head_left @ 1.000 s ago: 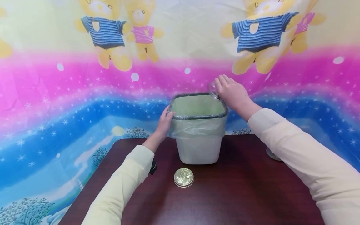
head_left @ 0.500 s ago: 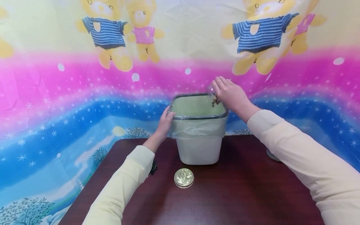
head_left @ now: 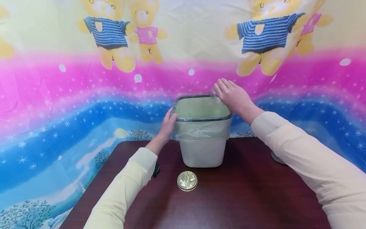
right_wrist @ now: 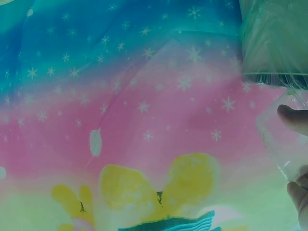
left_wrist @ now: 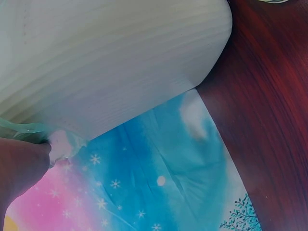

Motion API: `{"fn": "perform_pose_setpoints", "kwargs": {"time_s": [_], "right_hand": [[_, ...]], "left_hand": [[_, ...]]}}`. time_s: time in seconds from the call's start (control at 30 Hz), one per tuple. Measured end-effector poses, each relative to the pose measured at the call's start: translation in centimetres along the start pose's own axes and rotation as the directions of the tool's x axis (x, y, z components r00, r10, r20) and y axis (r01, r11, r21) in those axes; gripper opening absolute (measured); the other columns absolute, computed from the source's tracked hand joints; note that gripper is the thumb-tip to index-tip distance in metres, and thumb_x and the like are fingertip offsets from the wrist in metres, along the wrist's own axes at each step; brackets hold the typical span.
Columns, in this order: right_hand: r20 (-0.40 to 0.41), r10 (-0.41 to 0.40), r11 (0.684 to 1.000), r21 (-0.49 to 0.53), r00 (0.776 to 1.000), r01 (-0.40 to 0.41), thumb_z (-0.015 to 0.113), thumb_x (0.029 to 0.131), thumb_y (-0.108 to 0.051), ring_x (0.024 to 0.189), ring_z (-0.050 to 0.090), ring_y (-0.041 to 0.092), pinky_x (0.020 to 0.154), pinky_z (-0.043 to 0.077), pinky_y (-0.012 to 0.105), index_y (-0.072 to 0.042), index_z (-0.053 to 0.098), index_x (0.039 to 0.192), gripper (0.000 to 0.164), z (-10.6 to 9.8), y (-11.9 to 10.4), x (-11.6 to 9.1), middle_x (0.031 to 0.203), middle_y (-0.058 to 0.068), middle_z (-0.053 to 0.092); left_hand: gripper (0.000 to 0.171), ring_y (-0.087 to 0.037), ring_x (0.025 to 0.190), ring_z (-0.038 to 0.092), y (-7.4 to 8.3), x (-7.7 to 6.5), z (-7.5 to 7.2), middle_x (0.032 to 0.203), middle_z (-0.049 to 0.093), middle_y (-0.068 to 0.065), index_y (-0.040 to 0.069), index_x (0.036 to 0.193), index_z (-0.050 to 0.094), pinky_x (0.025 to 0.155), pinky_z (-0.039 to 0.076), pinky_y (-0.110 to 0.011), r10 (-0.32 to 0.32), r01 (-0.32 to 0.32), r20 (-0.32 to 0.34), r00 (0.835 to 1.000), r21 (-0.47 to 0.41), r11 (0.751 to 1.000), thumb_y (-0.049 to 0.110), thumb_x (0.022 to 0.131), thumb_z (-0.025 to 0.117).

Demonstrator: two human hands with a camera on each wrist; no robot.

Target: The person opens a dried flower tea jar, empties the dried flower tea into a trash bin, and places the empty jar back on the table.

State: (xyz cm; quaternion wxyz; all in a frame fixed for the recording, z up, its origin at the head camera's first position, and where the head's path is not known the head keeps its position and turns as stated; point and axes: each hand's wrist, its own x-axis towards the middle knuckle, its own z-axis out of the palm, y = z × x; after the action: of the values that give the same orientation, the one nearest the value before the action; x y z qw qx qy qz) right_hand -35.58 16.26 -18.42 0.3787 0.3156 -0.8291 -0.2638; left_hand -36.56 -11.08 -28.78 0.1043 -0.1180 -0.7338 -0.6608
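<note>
A pale trash bin (head_left: 201, 154) stands on the table, lined with a clear plastic bag (head_left: 200, 130) folded down over its outside. My left hand (head_left: 168, 124) grips the bin's left rim, its thumb near the front corner. Over the back right of the opening, my right hand (head_left: 233, 95) holds a clear jar (head_left: 216, 96) tipped toward the inside. In the right wrist view, thumb and fingers hold the jar (right_wrist: 274, 132) close to the bin's rim, with a few small specks on its wall. The bin's floor is hidden from the head view.
A shiny gold round lid or tin (head_left: 187, 181) lies on the dark wooden table (head_left: 228, 197) in front of the bin. Partly behind the right sleeve is a grey round object (head_left: 277, 158). A printed bear curtain (head_left: 183, 47) hangs close behind the table.
The right hand has tipped the jar further and shifted slightly left and down. Brownish bits fell from it into the bin half a second ago; none show falling now. The left hand stays put.
</note>
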Motion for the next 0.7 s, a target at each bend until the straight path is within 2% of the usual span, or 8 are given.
{"fn": "perform_pose_setpoints", "kwargs": {"time_s": [0.47,0.57,0.7], "right_hand": [[-0.134,-0.133,0.979,-0.173,0.982,0.109,0.075,0.080,0.005,0.116,0.054,0.037,0.098,0.045,0.040,0.010,0.057,0.126,0.050,0.67,-0.21,0.51,0.122,0.026,0.058],[-0.130,-0.157,0.967,-0.221,0.979,0.126,0.076,0.080,0.003,0.115,0.054,0.037,0.097,0.046,0.039,0.008,0.057,0.127,0.051,0.52,-0.32,0.60,0.122,0.026,0.058],[-0.090,-0.173,0.960,-0.236,0.981,0.147,0.076,0.081,0.003,0.118,0.052,0.037,0.098,0.045,0.040,0.006,0.056,0.131,0.054,0.26,-0.43,0.75,0.125,0.025,0.057]], "left_hand": [[0.073,-0.033,0.136,0.033,0.06,-0.02,-0.03,0.152,0.032,-0.018,0.009,0.155,0.022,0.108,0.029,-0.051,0.002,-0.002,0.003,1.000,0.030,1.000,0.030,0.090,0.048],[0.073,-0.034,0.136,0.033,0.07,0.01,-0.05,0.152,0.033,-0.019,0.009,0.155,0.022,0.108,0.029,-0.051,0.001,-0.002,0.005,1.000,0.027,1.000,0.030,0.090,0.048],[0.074,-0.034,0.134,0.036,0.13,0.00,-0.08,0.150,0.035,-0.021,0.008,0.155,0.021,0.108,0.030,-0.051,0.003,-0.003,0.006,1.000,0.017,1.000,0.029,0.090,0.049]]}}
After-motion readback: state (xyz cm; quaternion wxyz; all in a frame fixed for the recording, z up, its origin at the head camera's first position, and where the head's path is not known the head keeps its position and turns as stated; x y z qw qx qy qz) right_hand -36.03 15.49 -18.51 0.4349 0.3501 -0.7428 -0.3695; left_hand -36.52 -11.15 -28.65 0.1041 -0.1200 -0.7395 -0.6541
